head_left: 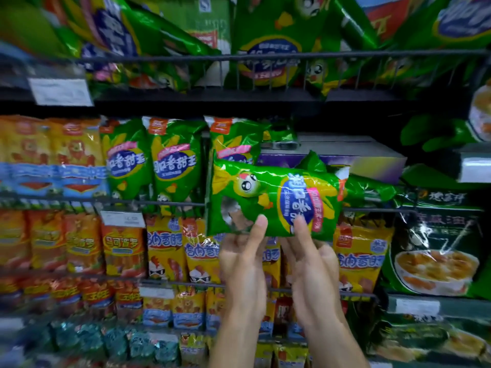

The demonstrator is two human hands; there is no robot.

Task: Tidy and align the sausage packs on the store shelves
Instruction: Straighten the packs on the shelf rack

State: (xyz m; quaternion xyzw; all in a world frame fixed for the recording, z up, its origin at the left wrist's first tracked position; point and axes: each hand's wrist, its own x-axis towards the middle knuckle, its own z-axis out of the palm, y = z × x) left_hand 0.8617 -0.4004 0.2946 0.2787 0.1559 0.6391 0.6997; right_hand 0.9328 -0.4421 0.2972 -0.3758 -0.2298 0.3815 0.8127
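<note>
One green sausage pack (276,197), sideways before the shelf rail (170,204), I pinch by its lower edge with left hand (243,264) and right hand (310,264); slick film could slip.

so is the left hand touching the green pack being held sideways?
Touching. The head view shows the left hand with its thumb lying on the bottom edge of the green pack; the right hand pinches the same edge beside it.
</note>
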